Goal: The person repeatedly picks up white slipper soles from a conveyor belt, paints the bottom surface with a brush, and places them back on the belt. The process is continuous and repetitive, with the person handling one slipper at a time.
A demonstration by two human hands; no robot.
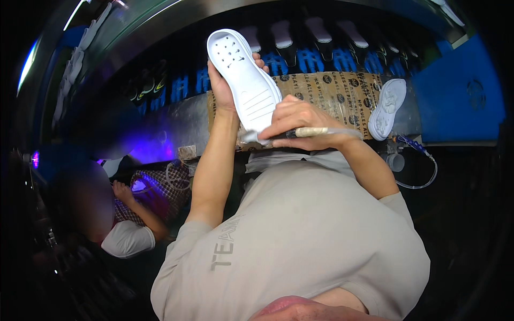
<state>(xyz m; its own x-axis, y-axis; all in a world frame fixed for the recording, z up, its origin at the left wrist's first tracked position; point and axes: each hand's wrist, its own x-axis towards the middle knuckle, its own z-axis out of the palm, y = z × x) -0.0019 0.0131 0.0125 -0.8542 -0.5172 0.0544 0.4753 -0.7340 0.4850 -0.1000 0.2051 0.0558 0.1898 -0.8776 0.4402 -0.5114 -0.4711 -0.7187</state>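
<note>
A white shoe sole [249, 88] is held up in front of me, its hollow inner side facing me, with small holes at the far end and grooves nearer. My left hand [222, 88] grips it from beneath, thumb along the left edge and fingertips showing past the right edge. A brush [310, 131] with a pale band on its dark handle is pinched in my right hand [301, 119]. Its blurred bristles are at the sole's near end; whether they touch it I cannot tell. A clear tube appears to trail from the brush past my right wrist.
Printed brown cardboard [329, 96] covers the bench. Another white sole [387, 109] lies at its right end, by a blue box [458, 96]. Beyond, shoe uppers [320, 29] stand on blue holders [309, 61]. A co-worker [131, 235] sits at left near purple light.
</note>
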